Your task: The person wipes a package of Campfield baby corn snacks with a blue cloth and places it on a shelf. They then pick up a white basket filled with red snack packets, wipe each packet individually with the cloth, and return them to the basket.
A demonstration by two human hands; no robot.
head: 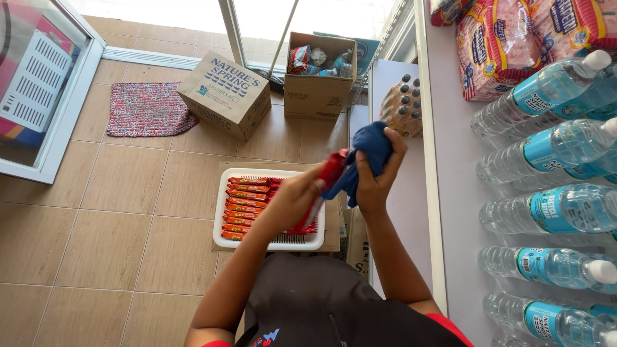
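My left hand (292, 199) grips a red snack packet (329, 172), held upright in front of me. A blue cloth (366, 157) is bunched in my right hand (378, 177) and pressed against the packet's top. Both hands hover above the right end of a white plastic basket (270, 243) on the floor. In the basket lie several red and orange snack packets (247, 205), stacked flat in a row.
A white shelf (453, 193) on the right holds water bottles (553, 151) and pink bread bags (498, 45). A shrink-wrapped pack of dark-capped bottles (402, 106) sits behind my hands. Two cardboard boxes (225, 93) and a woven mat (148, 109) lie on the tiled floor.
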